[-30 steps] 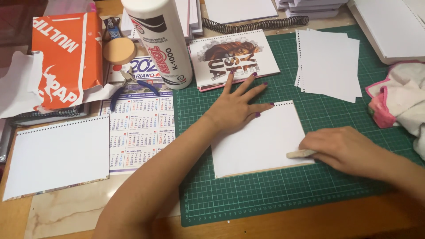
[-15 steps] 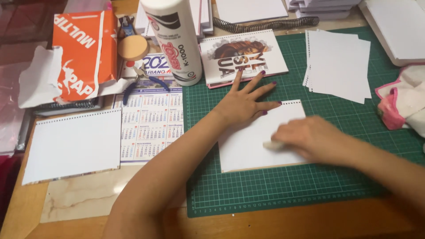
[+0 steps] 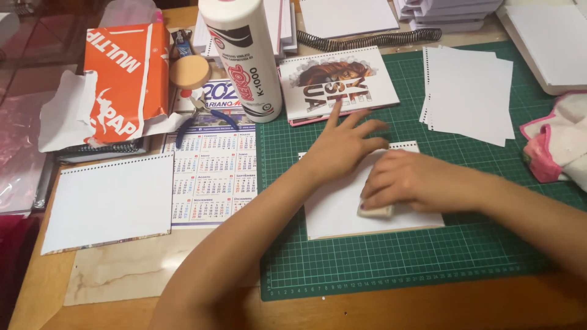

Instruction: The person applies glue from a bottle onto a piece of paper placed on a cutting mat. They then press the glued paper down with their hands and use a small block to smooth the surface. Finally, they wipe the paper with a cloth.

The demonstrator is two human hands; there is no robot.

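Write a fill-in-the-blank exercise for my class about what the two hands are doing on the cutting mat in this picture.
1. The left hand lies flat on a ____ sheet that rests on the cutting mat.
2. The right hand presses a small pale block onto that sheet; the mat's colour is ____.
3. The tall white glue bottle stands ____ on the table.

Missing words: white; green; upright
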